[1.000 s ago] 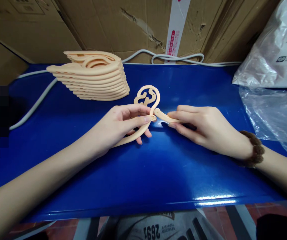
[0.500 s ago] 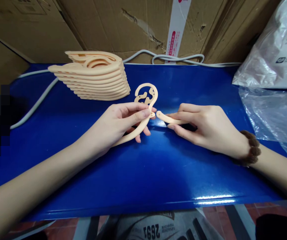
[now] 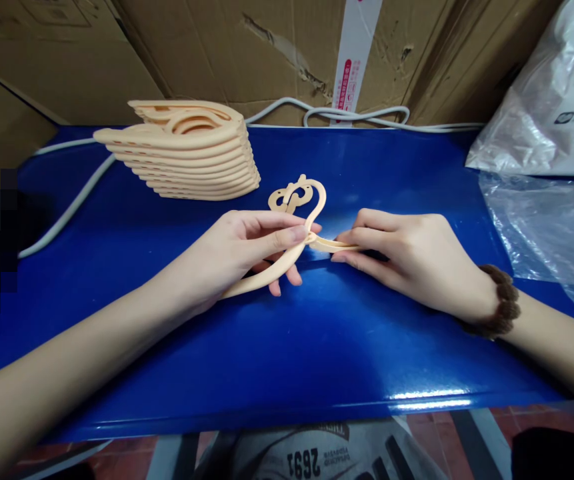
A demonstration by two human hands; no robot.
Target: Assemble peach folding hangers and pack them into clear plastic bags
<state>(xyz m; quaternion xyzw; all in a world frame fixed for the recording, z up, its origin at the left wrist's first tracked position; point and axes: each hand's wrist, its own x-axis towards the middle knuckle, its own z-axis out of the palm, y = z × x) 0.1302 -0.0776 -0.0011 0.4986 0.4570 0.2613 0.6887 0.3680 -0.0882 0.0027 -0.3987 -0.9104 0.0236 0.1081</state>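
My left hand [image 3: 249, 243] pinches a cream plastic hanger hook piece [image 3: 321, 203] between thumb and fingers. A curved arm of the piece runs down across the palm. In my right hand [image 3: 409, 250], thumb and fingertips grip a cream hanger arm [image 3: 331, 246], which is turned so its grooved side shows. The arm's tip meets the joint at the base of the hook; whether it is locked there I cannot tell. Behind the hook lie small flat cream plastic parts [image 3: 277, 200], partly hidden by it.
A stack of cream folded hangers [image 3: 191, 160] stands at the back left of the blue table [image 3: 287, 353]. White cable [image 3: 287, 103] runs along the back, before cardboard boxes [image 3: 207, 53]. Clear plastic bags [image 3: 531, 127] lie on the right.
The hook piece has shifted slightly right and tilted. The arm in my right hand has rolled onto its edge, and the gap between the two pieces has closed.
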